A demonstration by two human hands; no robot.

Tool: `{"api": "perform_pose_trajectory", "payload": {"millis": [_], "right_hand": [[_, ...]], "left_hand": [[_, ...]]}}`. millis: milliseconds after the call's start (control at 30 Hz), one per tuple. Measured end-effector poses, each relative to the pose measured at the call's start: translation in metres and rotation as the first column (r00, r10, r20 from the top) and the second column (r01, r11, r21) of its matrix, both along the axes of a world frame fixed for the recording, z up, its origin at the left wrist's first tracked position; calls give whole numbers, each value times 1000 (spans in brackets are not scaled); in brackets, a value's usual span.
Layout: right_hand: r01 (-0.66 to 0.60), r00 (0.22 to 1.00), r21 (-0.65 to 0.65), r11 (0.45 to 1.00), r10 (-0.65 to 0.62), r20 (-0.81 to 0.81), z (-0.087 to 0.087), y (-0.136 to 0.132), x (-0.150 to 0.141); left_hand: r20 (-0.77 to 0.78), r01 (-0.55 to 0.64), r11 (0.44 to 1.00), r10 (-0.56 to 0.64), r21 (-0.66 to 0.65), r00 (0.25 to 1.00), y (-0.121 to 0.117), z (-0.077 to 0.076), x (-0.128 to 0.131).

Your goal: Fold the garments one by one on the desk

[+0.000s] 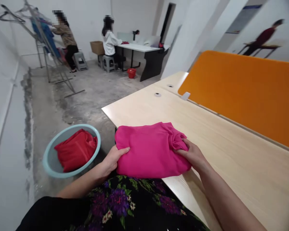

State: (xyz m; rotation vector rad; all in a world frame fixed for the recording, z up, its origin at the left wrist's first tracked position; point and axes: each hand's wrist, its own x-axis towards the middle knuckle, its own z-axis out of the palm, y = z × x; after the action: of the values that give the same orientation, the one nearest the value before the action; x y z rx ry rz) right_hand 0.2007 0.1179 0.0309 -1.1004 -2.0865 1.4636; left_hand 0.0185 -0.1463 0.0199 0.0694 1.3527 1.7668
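Observation:
A bright pink garment (149,150), folded into a thick bundle, is held between my two hands at the near edge of the wooden desk (207,134). My left hand (114,158) grips its left end, thumb on top and the other fingers hidden beneath. At the right end my right hand (191,154) is closed on the bundle, next to a bunched fold. Below and to the left, a light blue basin (47,160) stands on the floor with a folded red garment (75,150) in it.
An orange divider panel (243,96) runs along the desk's far side. A metal clothes rack (42,35) stands at the back left, near a person (65,35). Another person (108,41) sits at a white table (139,47), with a red bucket (131,73) on the floor nearby.

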Motion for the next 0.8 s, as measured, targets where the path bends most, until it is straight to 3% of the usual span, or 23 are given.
{"api": "perform_pose_trajectory", "payload": {"millis": [167, 300, 433, 500, 567, 633, 700, 733, 800], "right_hand": [[-208, 951, 24, 978, 208, -230, 8, -58, -84], [-396, 840, 80, 915, 396, -370, 20, -115, -169], [-536, 724, 142, 832, 540, -429, 7, -177, -254], [-616, 692, 183, 766, 638, -338, -10, -200, -285], [-707, 686, 229, 669, 728, -6, -31, -212, -302], [-779, 623, 220, 587, 682, 384, -52, -215, -302], [-817, 536, 176, 548, 612, 581, -70, -213, -289], [-835, 502, 154, 528, 615, 608, -76, -211, -280], [-875, 433, 115, 471, 654, 620, -83, -209, -259]], "left_hand": [[-163, -282, 958, 269, -57, 949, -83, 7, -52], [-335, -519, 850, 465, -89, 820, -156, 20, -89], [-501, -655, 743, 519, -137, 693, -225, 13, -125], [-564, -646, 728, 441, -230, 698, -256, -5, -145], [-626, -559, 695, 199, -452, 754, -282, -32, -163], [-624, -472, 543, -127, -694, 771, -300, -60, -176], [-620, -500, 389, -300, -774, 725, -309, -84, -183], [-647, -546, 351, -336, -761, 685, -309, -93, -185], [-717, -643, 334, -441, -689, 540, -303, -109, -189]]}}
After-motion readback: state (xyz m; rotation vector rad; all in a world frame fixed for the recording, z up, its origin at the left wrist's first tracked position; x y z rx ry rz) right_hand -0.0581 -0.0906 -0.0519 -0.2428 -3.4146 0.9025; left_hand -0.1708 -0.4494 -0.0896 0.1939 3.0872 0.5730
